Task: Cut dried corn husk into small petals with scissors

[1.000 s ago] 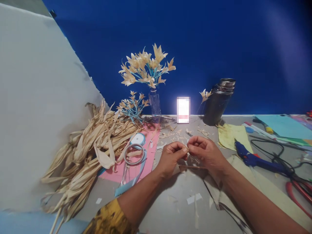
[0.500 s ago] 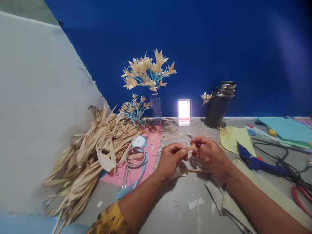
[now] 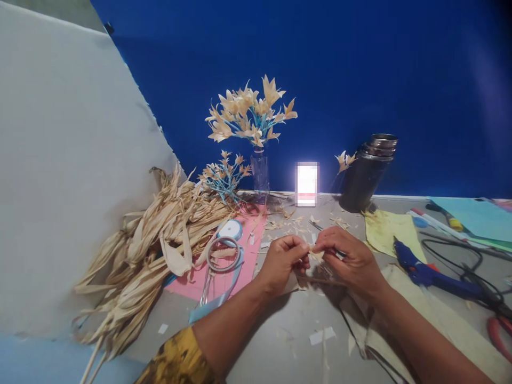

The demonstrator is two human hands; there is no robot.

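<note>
My left hand point(image 3: 283, 265) pinches a small pale strip of dried corn husk point(image 3: 316, 255) between thumb and fingertips. Facing it, my right hand point(image 3: 350, 261) has its fingers closed on the same strip, so the two sets of fingertips nearly meet. A thin dark metal piece point(image 3: 340, 253) shows between the right fingers; its kind is hard to make out. Another slim dark point point(image 3: 315, 225) lies just beyond that hand. Husk scraps point(image 3: 298, 220) are scattered behind my hands.
At left lie a heap of dried corn husks point(image 3: 132, 266), pink paper point(image 3: 188, 285), a ribbon spool point(image 3: 229, 230) and a tape roll point(image 3: 223, 254). Husk flowers stand in a clear bottle point(image 3: 261, 176). A dark flask point(image 3: 367, 178), glue gun point(image 3: 436, 274) and red-handled scissors point(image 3: 496, 336) are at right.
My right fingers have curled in closer to the left fingertips over the husk strip, and the dark metal piece now shows between them. The view has shifted slightly.
</note>
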